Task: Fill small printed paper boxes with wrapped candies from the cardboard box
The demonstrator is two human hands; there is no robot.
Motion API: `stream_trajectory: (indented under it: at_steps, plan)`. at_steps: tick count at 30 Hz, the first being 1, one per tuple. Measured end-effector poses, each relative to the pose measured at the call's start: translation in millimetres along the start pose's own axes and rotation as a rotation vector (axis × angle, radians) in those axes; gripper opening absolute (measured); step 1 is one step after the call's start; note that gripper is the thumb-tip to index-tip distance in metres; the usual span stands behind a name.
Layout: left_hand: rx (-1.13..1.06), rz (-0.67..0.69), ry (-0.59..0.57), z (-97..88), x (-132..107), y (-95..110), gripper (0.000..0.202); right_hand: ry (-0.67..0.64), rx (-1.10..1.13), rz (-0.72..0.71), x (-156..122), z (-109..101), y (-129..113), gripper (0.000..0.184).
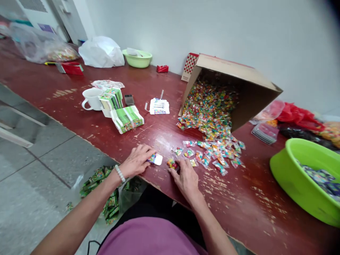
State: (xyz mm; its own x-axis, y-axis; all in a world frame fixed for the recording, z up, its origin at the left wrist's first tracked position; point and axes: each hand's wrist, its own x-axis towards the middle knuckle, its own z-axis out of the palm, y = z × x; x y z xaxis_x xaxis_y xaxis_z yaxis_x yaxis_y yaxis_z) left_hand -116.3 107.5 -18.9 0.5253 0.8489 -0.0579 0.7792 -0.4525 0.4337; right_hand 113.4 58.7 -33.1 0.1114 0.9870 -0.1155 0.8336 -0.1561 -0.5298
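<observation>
The fingers of my left hand [136, 162] gripped one small carton [157, 159] at the near edge of the red surface [228, 198]; those of my right hand [188, 177] touched one candy packet [171, 163] near it, their grip unclear to me. Beyond stood one cardboard box [236, 67], two green bundles [129, 119] and one white mug [93, 99].

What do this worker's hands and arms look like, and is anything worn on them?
Both the left hand and the right hand are bare human hands, without gloves. A bracelet of round, whitish beads circles the left wrist; none shows on the right. No sleeves cover the visible forearms, and no cables or markings show on them.
</observation>
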Motion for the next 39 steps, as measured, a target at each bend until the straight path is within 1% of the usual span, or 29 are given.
stream_trajectory:
  at_steps: [2,4,6,8,11,13,17,20,22,23,25,26,28,30,32,34,36,37,39]
  plan:
    - [0.057,-0.027,-0.059,-6.5,3,-2,0.055,-0.014,0.035,0.043,0,1,-2,0.038]
    - [0.060,-0.062,-0.102,-10.9,5,-5,0.058,-0.011,0.099,0.066,0,3,-3,0.034]
    - [-0.002,-0.100,-0.080,-12.8,4,-8,0.062,-0.024,0.201,0.082,1,5,-3,0.032]
    - [-0.129,-0.101,-0.015,-13.3,2,-9,0.061,-0.075,0.352,0.110,1,7,-4,0.038]
    - [-0.376,-0.058,0.062,-13.1,-3,-6,0.056,-0.139,0.582,0.135,-1,2,-10,0.054]
    - [-0.553,-0.029,0.057,-11.9,-5,-1,0.054,-0.149,0.594,0.100,-4,-8,-17,0.056]
    - [-0.835,-0.037,-0.040,-4.9,-6,13,0.053,-0.143,0.361,-0.036,-8,-30,-33,0.037]
    - [-1.047,-0.087,-0.231,1.3,-6,27,0.048,-0.213,0.275,-0.138,-8,-41,-41,0.032]
    - [-1.202,-0.116,-0.350,4.8,-7,36,0.048,-0.276,0.286,-0.122,-6,-45,-45,0.033]
    - [-1.277,-0.128,-0.371,6.4,-7,40,0.050,-0.275,0.307,-0.080,-5,-46,-46,0.037]
    - [-1.404,-0.149,-0.338,9.4,-7,48,0.054,-0.194,0.350,0.017,-5,-47,-47,0.045]
    - [-1.455,-0.162,-0.317,10.8,-6,52,0.054,-0.132,0.357,0.034,-5,-48,-46,0.045]
    - [-1.550,-0.214,-0.269,13.2,-4,58,0.050,-0.029,0.330,-0.016,-8,-48,-44,0.038]
    - [-1.662,-0.305,-0.238,14.7,-1,63,0.050,-0.012,0.281,-0.117,-12,-47,-41,0.035]
    - [-1.764,-0.399,-0.206,14.3,0,68,0.055,-0.004,0.286,-0.186,-17,-45,-38,0.033]
    - [-1.817,-0.503,-0.158,11.9,-1,73,0.052,0.084,0.359,-0.175,-21,-41,-36,0.036]
    - [-1.855,-0.600,-0.085,9.0,-4,78,0.046,0.173,0.447,-0.113,-24,-34,-34,0.047]
    - [-1.883,-0.627,-0.045,8.1,-6,80,0.044,0.183,0.478,-0.091,-25,-30,-34,0.050]
    - [-1.933,-0.624,0.032,8.3,-10,83,0.040,0.178,0.517,-0.143,-26,-21,-35,0.045]
